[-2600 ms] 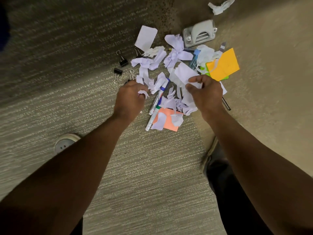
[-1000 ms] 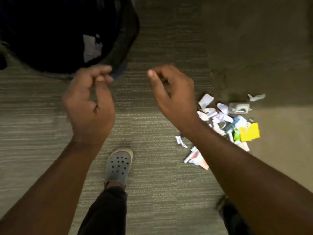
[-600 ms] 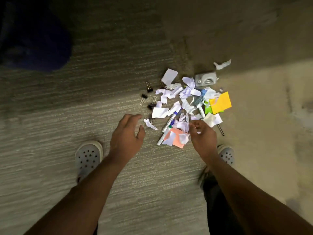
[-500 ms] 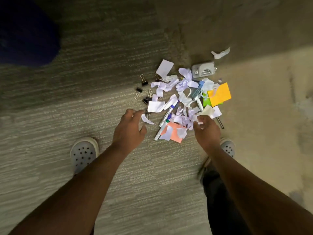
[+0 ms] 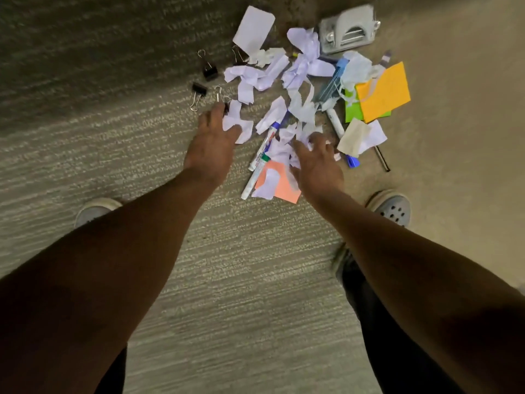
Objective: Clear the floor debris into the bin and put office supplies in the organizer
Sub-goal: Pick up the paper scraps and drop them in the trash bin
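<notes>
Neither grip holds anything yet: the left hand (image 5: 211,146) reaches with spread fingers onto a torn white scrap (image 5: 238,123) at the pile's nine o'clock edge, and the right hand (image 5: 318,163) presses open fingers into crumpled scraps at the pile's centre. A second ago both hands were raised and empty beside a dark bin; now they are back down at the pile, which suggests one handful has been dropped and another is starting. Neither bin nor organizer is in view.

Much remains on the carpet (image 5: 85,115): white paper scraps (image 5: 306,61) mixed with markers (image 5: 262,149), black binder clips (image 5: 209,71) at ten o'clock, orange sticky notes (image 5: 383,92) at two o'clock and a grey hole punch (image 5: 348,31) at one o'clock.
</notes>
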The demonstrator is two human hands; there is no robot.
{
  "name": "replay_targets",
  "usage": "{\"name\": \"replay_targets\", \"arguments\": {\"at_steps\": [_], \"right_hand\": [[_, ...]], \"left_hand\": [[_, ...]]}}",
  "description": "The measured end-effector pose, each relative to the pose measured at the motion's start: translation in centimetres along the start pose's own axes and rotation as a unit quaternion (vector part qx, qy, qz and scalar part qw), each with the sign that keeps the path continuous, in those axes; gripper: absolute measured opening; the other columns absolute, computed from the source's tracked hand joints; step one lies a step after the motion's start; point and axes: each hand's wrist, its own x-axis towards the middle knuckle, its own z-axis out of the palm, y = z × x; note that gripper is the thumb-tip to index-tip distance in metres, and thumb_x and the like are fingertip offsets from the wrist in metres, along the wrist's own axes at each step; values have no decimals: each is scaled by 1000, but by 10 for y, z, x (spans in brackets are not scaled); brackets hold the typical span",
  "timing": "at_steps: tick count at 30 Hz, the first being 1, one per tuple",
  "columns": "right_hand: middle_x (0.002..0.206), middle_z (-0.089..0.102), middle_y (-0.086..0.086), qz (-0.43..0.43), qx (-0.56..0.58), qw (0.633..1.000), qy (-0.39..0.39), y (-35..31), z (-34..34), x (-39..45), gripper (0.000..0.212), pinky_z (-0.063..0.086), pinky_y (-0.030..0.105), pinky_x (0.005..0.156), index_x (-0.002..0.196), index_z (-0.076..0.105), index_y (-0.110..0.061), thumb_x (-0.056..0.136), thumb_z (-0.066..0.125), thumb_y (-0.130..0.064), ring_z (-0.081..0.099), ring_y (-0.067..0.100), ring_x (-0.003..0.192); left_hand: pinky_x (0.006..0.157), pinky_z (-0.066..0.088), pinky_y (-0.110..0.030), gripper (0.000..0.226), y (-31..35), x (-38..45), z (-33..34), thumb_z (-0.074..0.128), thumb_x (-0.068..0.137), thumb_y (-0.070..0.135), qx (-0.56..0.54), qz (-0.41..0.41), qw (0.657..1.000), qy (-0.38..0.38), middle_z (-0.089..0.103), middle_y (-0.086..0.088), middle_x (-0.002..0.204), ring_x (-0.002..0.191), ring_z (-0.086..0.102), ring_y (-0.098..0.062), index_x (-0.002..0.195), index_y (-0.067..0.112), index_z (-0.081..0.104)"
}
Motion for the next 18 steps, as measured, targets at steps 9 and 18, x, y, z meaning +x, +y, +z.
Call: {"name": "replay_targets", "arguments": {"at_steps": [9,18], "right_hand": [[127,51,16,-1,87,996,29,19,-15,5,39,48,37,69,115,60,-8,80,53,5,57,38,102],[107,62,17,45,191,975,100,16,-40,-12,36,37,25,65,104,68,-7,72,61,6,61,34,87]], "left_hand": [[77,58,-46,46,1,-22,10,72,82,15,-30,-66,997,28,24,-18,148,126,38,-36,122,18,49],[87,52,-45,28,-11,-35,13,61,87,1,-149,-143,977,52,45,-19,132,98,60,-41,115,4,62]]}}
